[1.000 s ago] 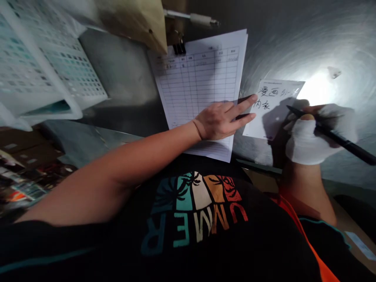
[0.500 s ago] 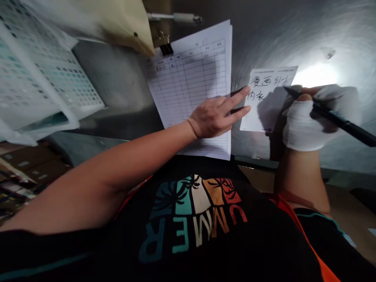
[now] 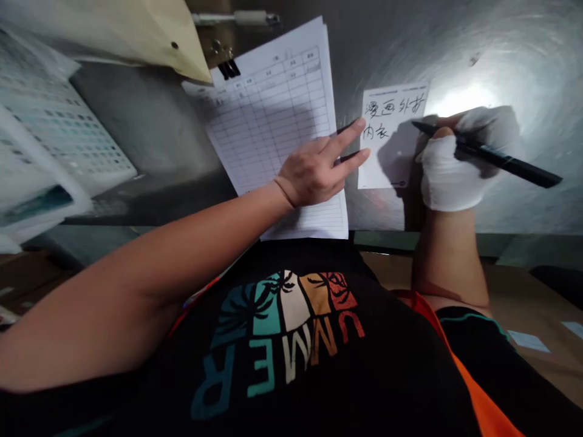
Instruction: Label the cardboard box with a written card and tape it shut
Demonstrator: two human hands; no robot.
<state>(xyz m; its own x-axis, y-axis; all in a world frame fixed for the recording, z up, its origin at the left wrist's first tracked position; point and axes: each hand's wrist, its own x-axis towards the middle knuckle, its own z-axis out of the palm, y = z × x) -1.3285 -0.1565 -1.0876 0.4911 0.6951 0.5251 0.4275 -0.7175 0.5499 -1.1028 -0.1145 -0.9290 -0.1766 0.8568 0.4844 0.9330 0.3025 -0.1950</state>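
Note:
My right hand (image 3: 455,164), in a white glove, is closed round a black pen (image 3: 496,159) whose tip rests over a small white slip of paper (image 3: 387,145) with handwritten characters on it. My left hand (image 3: 319,167) lies flat with its fingers stretched out, its palm on a clipped stack of ruled forms (image 3: 277,115). Two of its fingertips reach the left edge of the slip. Both papers lie on a brushed metal tabletop (image 3: 523,60).
A black binder clip (image 3: 226,68) holds the forms at the top. A tan envelope (image 3: 136,30) and a white pen (image 3: 237,18) lie at the back. Printed chart sheets (image 3: 50,133) are stacked at the left. Cardboard (image 3: 537,303) shows below the table's edge at right.
The view has swung, so everything sits further left and higher in frame. The pen tip has moved along the slip's top line, where another character now shows. My left hand keeps its place.

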